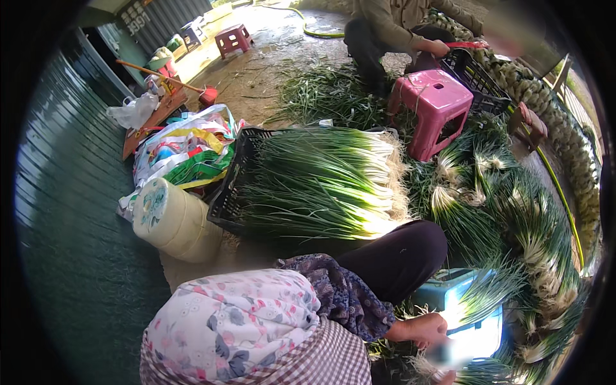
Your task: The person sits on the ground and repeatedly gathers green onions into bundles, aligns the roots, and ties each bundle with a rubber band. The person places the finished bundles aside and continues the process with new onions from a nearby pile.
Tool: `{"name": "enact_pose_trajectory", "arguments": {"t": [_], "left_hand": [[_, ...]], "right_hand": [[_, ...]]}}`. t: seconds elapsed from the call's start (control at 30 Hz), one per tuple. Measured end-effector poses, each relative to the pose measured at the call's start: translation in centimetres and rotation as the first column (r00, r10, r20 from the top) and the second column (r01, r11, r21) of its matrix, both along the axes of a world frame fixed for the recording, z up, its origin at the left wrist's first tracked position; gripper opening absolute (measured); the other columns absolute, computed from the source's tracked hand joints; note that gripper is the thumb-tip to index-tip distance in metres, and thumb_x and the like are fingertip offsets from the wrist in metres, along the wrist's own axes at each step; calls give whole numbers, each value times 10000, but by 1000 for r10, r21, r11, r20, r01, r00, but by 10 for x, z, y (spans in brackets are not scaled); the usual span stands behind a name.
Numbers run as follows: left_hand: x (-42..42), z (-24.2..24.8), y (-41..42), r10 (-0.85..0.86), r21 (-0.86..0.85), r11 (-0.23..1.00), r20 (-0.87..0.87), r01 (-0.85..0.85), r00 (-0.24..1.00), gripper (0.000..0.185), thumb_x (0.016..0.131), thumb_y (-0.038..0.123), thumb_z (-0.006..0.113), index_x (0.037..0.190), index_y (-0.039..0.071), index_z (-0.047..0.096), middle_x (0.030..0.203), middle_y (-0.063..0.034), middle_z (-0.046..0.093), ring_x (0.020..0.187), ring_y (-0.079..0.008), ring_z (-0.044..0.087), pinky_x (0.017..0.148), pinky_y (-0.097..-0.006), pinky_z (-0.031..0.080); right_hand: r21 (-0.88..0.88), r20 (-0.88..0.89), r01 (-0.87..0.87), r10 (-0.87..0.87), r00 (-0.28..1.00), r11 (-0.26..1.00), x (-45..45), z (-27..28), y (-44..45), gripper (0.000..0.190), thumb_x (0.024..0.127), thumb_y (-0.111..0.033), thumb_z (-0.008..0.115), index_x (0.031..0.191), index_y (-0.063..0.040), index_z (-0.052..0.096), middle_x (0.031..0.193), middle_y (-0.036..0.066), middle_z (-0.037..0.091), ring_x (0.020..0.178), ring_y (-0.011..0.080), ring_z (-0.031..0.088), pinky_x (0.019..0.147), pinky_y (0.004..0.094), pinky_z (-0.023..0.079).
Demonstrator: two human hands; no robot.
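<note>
Neither of my hands is in view. Close before me, seen from above, sits a person in a flowered headscarf (236,322) with a checked cloth edge. That person's hand (426,329) is beside a bunch of scallions (481,298) over a blue plastic stool or crate (433,288); blur and glare hide the exact contact. Part of another hand shows at the bottom edge, near more scallions. A black plastic crate (224,192) holds many scallions (317,183), their white ends and roots toward the right. Several loose bunches (464,211) lie on the ground to the right.
A cream roll of twine or similar material (175,219) stands left of the crate, near a pile of coloured plastic bags (192,149). Beyond are a pink plastic stool (433,96), cut green leaves (327,94) and a co-worker's arm (428,45). A yellow hose (560,187) runs along the right.
</note>
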State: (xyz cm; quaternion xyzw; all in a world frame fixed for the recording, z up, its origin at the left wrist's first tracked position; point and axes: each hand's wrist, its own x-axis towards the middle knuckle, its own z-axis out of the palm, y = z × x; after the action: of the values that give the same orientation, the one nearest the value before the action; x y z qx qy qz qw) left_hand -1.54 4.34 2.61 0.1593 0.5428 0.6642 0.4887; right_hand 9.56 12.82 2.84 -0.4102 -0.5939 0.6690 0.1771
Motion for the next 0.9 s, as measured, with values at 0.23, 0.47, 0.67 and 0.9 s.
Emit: {"name": "enact_pose_trajectory", "arguments": {"t": [0.23,0.47,0.67,0.9], "left_hand": [[-13,-57,38,502,6,757,-646,-654,575,396,623,76,730,958,40,522,835,-149,587,827,-295,606,667,-406,462],[-6,-68,39,486,47,874,-106,-484,867,342,633,59,734,906,31,531,808,-103,582,782,-214,575,622,-356,443],[2,-66,41,335,84,930,214,-359,918,297,642,45,738,862,23,538,785,-63,578,743,-145,550,584,-313,428],[-12,-46,1,207,114,967,169,-228,964,254,771,160,756,940,25,621,886,-35,632,828,-96,584,718,-256,477]], "right_hand": [[177,-85,-341,359,929,923,-108,-14,-39,552,996,-376,431,1319,70,459,1219,204,574,1113,290,587,959,400,492],[175,-143,-387,412,900,905,-145,-14,-62,514,993,-341,472,1311,63,472,1221,197,581,1098,278,596,932,394,504],[579,-199,-164,334,921,798,-29,-19,-9,484,991,-311,508,1304,58,483,1223,191,586,1085,268,603,909,390,514],[-276,-321,37,-128,938,960,1,-9,-3,342,912,-73,637,1217,10,505,1131,95,615,986,177,625,864,284,514]]}}
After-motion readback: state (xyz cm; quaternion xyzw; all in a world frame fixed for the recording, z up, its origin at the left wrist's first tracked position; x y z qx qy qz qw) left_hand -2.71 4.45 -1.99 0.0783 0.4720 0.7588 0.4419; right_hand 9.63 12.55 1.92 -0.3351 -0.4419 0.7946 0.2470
